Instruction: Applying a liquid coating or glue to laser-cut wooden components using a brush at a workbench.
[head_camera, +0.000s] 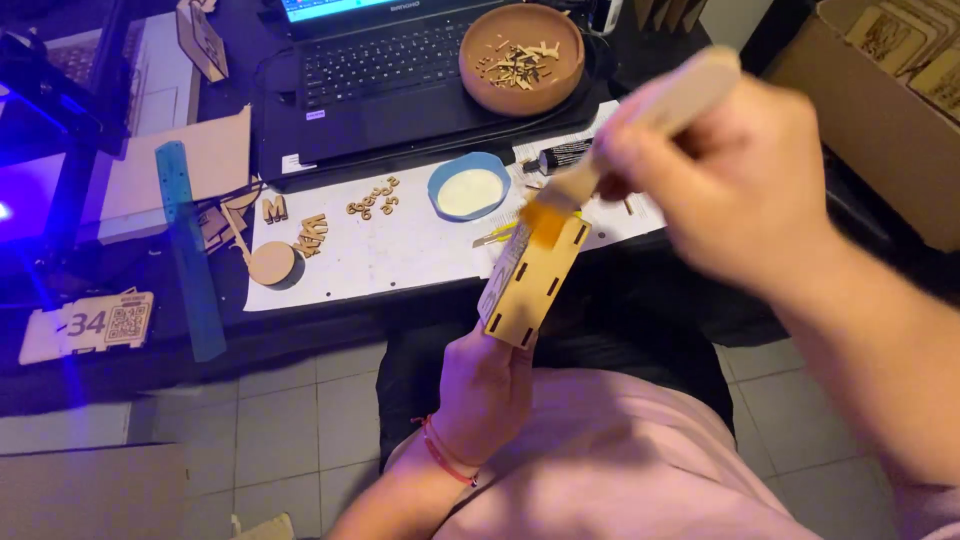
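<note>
My left hand (487, 390) grips the lower end of a small wooden box-like piece (530, 280) with slots along its edges, held tilted above my lap. A red string bracelet sits on that wrist. My right hand (730, 170) holds a wooden-handled brush (640, 125), blurred by motion. Its bristles touch the top edge of the wooden piece. A blue lid (469, 187) with white glue lies on the paper just beyond the piece.
White paper (400, 250) on a dark desk carries wooden letters (372, 198) and a round disc (272, 263). A laptop (400, 70), a wooden bowl of scraps (521, 58), a teal ruler (187, 250), a cardboard box (890, 90) and a blue-lit machine (30, 160) surround it.
</note>
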